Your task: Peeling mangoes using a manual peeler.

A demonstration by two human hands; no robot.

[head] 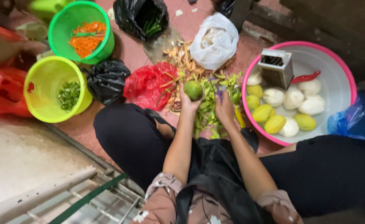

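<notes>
A person sitting low on a tiled floor is peeling green fruit: the left hand [189,101] is cupping a round green fruit [193,90] from below, fingers wrapped closed around it, while the right hand [224,108] is closing on a small purple-handled peeler [219,92] just beside the fruit, its blade end too small to make out. The fruit is sitting above a heap of green peelings [207,108] piling up on the floor between the knees, with paler orange-brown scraps [181,58] lying beyond. To the right, a wide pink-rimmed basin [348,79] is holding peeled yellow and white pieces [292,99], a metal box grater [277,66] and a red-handled tool [306,77]. To the left, a red plastic bag [147,83] and a black bag [107,79] are sitting beside a yellow-green bucket [41,74] of chopped greens and a green bucket [103,45] of shredded carrot; a white bag [215,41] and another black bag [141,16] are lying farther off. The fruit's skin is looking largely intact, so the peeling of this one appears to be just beginning; the next stroke seems to call for setting the blade against the skin and turning the fruit steadily in the gripping hand.
</notes>
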